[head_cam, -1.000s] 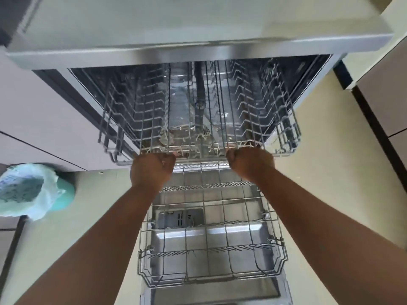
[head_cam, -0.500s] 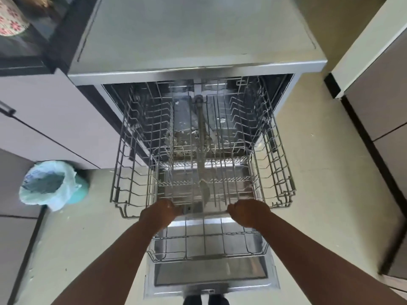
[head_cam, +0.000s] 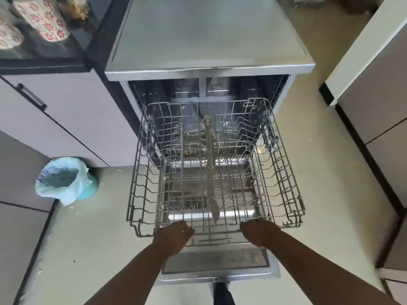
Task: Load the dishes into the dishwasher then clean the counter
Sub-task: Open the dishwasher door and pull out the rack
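At the far left, up on the dark counter (head_cam: 72, 51), I see two patterned canisters (head_cam: 41, 18) with red flower prints, blurred at the frame's edge. Below them runs a pale cabinet front (head_cam: 72, 111) with a dark bar handle (head_cam: 32, 96). Down on the floor (head_cam: 88, 238), a small teal bin (head_cam: 72, 181) lined with a light blue bag stands near the cabinet, well apart from the dishwasher.

Moving toward the middle, the dishwasher (head_cam: 207, 45) stands open, its door (head_cam: 218, 263) folded down flat toward me. The upper rack (head_cam: 141, 186) is drawn far out over the door, and I can find no dishes in its wire tines; a spray arm (head_cam: 210, 172) shows along its centre. Through the wires I make out the lower rack (head_cam: 220, 179) beneath it.

My left hand (head_cam: 171, 237) sits on the front rail of the upper rack, left of centre, fingers curled together over the wire in a closed grasp. Further right, my right hand (head_cam: 258, 233) meets the same front rail; its fingers bend down over the edge, but whether they fully wrap the wire I cannot tell. Both forearms reach up from the bottom of the frame.

On the right, a pale cabinet (head_cam: 374, 106) with a dark base strip borders the floor.
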The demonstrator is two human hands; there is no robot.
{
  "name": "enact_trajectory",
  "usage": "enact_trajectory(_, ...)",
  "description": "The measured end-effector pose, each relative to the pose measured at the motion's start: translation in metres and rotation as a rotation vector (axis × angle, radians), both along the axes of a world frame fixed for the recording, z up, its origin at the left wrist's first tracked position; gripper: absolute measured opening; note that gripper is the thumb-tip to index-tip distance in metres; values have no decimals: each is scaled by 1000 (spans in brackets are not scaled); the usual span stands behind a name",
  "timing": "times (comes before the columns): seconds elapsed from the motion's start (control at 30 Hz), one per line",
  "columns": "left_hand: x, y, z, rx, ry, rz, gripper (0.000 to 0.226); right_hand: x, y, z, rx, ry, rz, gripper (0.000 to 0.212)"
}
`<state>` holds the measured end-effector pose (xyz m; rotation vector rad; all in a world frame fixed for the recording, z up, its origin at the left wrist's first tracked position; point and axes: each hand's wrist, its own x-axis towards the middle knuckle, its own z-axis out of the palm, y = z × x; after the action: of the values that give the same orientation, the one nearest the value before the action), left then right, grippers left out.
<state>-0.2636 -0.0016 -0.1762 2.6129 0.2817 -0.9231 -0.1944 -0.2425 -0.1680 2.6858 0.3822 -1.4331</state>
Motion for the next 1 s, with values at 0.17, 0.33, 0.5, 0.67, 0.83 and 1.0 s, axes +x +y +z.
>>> enact_trajectory(0.17,-48,15,15,103,-122,-309,71,-24,3,11,-52,-274,0,42)
enact_trajectory(0.33,-89,59,47,159,-184,-307,62,-68,45,39,-59,-409,98,40)
enact_trajectory(0.5,-139,110,65,215,-159,-154,63,-105,116,54,56,-427,136,41)
enact_trajectory(0.67,-191,151,68,206,-36,-23,68,-131,197,71,161,-426,264,50)
enact_trajectory(0.83,-206,192,80,190,-37,109,68,-144,267,75,224,-427,421,55)
enact_trajectory(1.0,-198,245,89,239,-57,176,67,-138,332,75,326,-446,511,65)
